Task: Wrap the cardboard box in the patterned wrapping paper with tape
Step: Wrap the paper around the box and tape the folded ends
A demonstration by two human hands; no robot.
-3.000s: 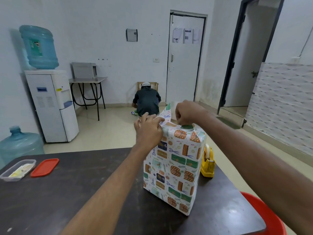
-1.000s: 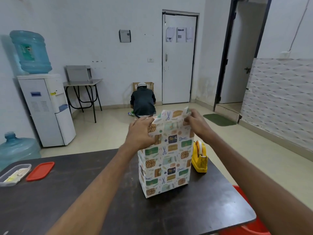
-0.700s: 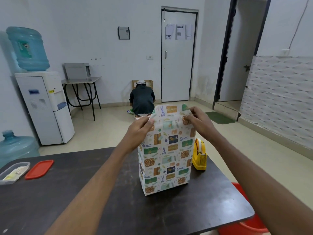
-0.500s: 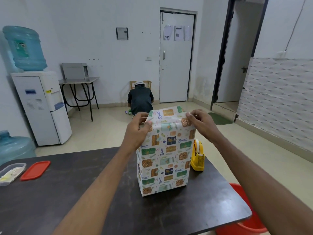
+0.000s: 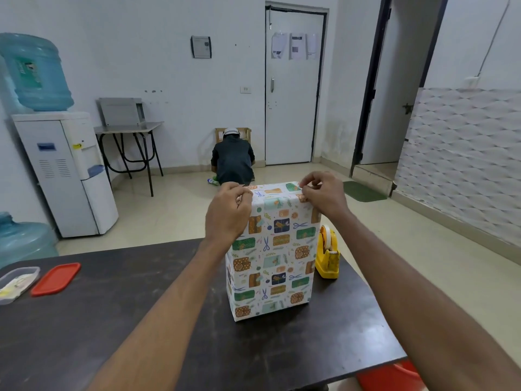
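The box [image 5: 272,255] stands upright on the dark table [image 5: 141,320], covered in white wrapping paper printed with gifts and scissors. My left hand [image 5: 227,213] pinches the paper at the top left corner. My right hand [image 5: 324,194] pinches the paper at the top right corner. The top flap lies folded down over the box's upper end. A yellow tape dispenser [image 5: 327,256] stands just right of the box, touching or nearly touching it. The cardboard itself is hidden under the paper.
A clear plastic container [image 5: 17,283] and its red lid [image 5: 56,277] lie at the table's left. A red tub [image 5: 392,376] sits below the table's right edge. A person crouches on the floor by the door [image 5: 232,162]. A water dispenser [image 5: 64,170] stands left.
The box has been turned to face me squarely. The upright top flap of paper has been folded down flat, and both hands have moved to its top corners.
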